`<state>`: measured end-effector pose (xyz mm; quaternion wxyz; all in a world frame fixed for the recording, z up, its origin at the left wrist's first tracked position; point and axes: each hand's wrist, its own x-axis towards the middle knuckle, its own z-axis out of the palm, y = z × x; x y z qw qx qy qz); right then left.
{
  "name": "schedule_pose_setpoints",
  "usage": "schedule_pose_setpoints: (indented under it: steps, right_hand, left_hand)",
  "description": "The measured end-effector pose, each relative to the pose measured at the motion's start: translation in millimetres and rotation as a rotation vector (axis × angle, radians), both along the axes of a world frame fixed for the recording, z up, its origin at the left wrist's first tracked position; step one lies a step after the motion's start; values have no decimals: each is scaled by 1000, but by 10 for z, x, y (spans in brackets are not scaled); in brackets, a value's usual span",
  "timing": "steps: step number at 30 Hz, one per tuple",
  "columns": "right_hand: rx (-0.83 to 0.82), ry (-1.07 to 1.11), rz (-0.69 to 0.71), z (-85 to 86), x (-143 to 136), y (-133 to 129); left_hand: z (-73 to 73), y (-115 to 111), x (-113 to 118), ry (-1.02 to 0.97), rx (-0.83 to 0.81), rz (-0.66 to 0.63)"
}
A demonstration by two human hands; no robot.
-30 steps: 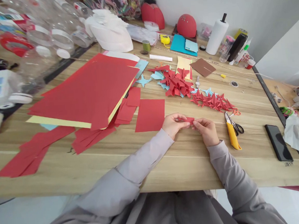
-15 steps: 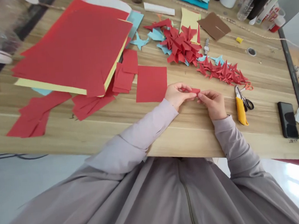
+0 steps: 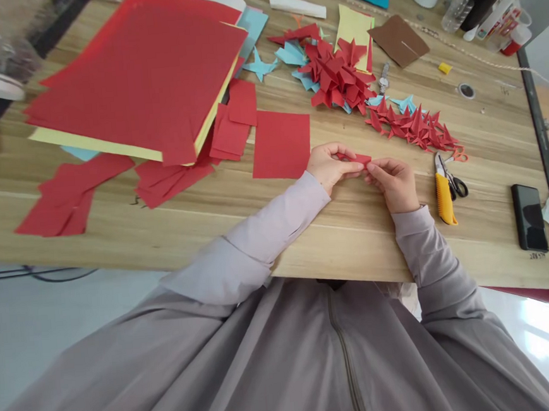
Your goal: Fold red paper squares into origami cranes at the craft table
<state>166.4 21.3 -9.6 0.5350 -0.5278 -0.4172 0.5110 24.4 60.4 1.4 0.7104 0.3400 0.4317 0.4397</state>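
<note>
A small folded piece of red paper [image 3: 361, 159] is pinched between my two hands, just above the wooden table. My left hand [image 3: 331, 166] grips its left part with thumb and fingers. At the right end, the thumb and fingertips of my right hand [image 3: 394, 182] close on the same paper. A red paper square [image 3: 281, 144] lies beside my left hand. Beyond my hands sit a heap of red folded paper shapes [image 3: 335, 74] and a row of pointed red paper stars [image 3: 415, 126], with light blue paper stars [image 3: 259, 65] among and beside them.
Stacked red sheets [image 3: 141, 83] and cut red strips [image 3: 72, 199] cover the left. Right of my hand lie a yellow-handled cutter [image 3: 444, 198], black scissors [image 3: 458, 186] and a phone [image 3: 529, 217]. A watch [image 3: 384, 80] and brown paper [image 3: 399, 40] lie farther back.
The view has shifted slightly, so the table's things sit a little higher and more to the right. Both hands keep their pinch on the folded red paper, with barely any movement.
</note>
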Motion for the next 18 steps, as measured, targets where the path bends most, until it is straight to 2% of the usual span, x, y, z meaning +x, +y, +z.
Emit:
schedule_pose_setpoints:
  steps: [12,18]
  right_hand:
    - [-3,135,-36,7,-6,-19]
    - [17,90,1,7,-13,-30]
  left_hand:
    - [-47,-6,4,-32,67,43]
    - [-42,-16,0,-49,54,21]
